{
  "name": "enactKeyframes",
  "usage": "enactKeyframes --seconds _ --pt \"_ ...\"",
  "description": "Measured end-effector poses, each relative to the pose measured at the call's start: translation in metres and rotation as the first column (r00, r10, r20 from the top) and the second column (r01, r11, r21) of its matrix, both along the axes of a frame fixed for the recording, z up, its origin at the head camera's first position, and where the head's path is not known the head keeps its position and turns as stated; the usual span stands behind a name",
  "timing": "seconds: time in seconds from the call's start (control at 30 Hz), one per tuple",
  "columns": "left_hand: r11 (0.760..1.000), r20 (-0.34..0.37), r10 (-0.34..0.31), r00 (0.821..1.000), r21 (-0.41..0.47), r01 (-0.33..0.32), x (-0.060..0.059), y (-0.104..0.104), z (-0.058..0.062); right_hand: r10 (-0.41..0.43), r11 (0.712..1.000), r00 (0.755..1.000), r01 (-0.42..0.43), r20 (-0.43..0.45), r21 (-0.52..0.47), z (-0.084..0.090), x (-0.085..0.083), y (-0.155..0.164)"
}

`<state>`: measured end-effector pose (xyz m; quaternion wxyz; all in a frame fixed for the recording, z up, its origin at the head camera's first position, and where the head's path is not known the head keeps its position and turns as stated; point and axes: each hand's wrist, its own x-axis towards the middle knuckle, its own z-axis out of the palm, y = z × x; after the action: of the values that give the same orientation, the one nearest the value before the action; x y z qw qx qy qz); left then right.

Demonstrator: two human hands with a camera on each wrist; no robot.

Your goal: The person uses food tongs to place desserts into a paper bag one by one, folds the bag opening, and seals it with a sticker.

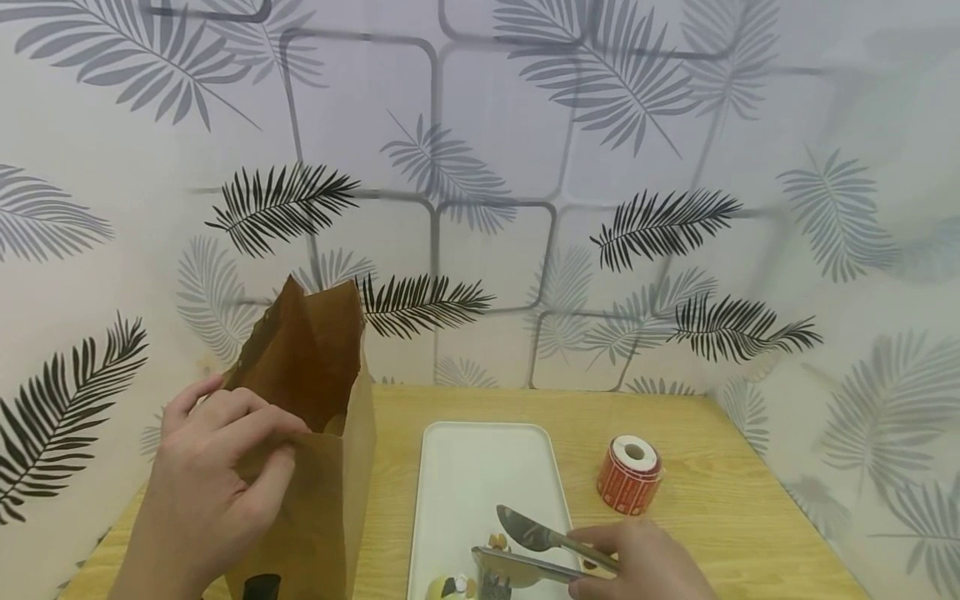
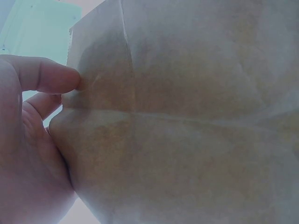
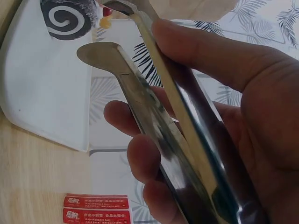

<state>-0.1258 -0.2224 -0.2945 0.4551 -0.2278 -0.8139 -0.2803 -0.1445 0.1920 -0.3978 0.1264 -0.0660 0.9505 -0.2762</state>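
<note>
A brown paper bag (image 1: 322, 475) stands open at the table's left. My left hand (image 1: 247, 458) grips its near rim, with the fingers curled over the edge. In the left wrist view my thumb (image 2: 51, 74) presses the bag's paper (image 2: 187, 116). My right hand (image 1: 622, 558) holds metal tongs (image 1: 532, 533) with their jaws apart over the near end of a white tray (image 1: 480, 475). Small food pieces (image 1: 450, 587) lie under the tong tips. The right wrist view shows my right hand (image 3: 243, 116) wrapped round the tongs (image 3: 159, 116), which point at a swirl cake slice (image 3: 65, 18) on the tray (image 3: 42, 88).
A red roll of labels (image 1: 630, 475) stands to the right of the tray, and its labels (image 3: 96, 207) show in the right wrist view. The wooden table (image 1: 735, 500) is closed in by leaf-patterned walls at the back and both sides.
</note>
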Motion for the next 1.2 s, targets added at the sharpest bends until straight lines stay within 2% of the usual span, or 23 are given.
enactKeyframes --seconds 0.2,0.37,0.57,0.93,1.2 --pt "1.0 0.007 0.001 1.0 -0.001 -0.001 0.0 0.001 0.0 0.069 0.998 0.998 -0.069 -0.003 -0.014 -0.007 0.0 0.006" --pt "1.0 0.026 0.005 1.0 -0.003 -0.005 0.001 0.0 0.001 0.098 0.995 0.995 -0.098 -0.025 -0.004 -0.013 -0.001 0.009" --pt "1.0 0.018 0.004 1.0 -0.001 -0.004 0.0 -0.001 0.001 0.116 0.992 0.993 -0.117 -0.023 -0.044 -0.018 -0.002 0.01" --pt "1.0 0.044 0.007 0.999 -0.002 -0.007 0.0 -0.002 0.0 0.1 0.994 0.995 -0.099 -0.001 -0.051 -0.02 0.001 0.009" --pt "1.0 0.039 0.007 0.999 -0.007 -0.006 -0.001 -0.002 0.0 0.025 0.999 1.0 -0.025 -0.019 -0.023 -0.014 0.002 0.009"
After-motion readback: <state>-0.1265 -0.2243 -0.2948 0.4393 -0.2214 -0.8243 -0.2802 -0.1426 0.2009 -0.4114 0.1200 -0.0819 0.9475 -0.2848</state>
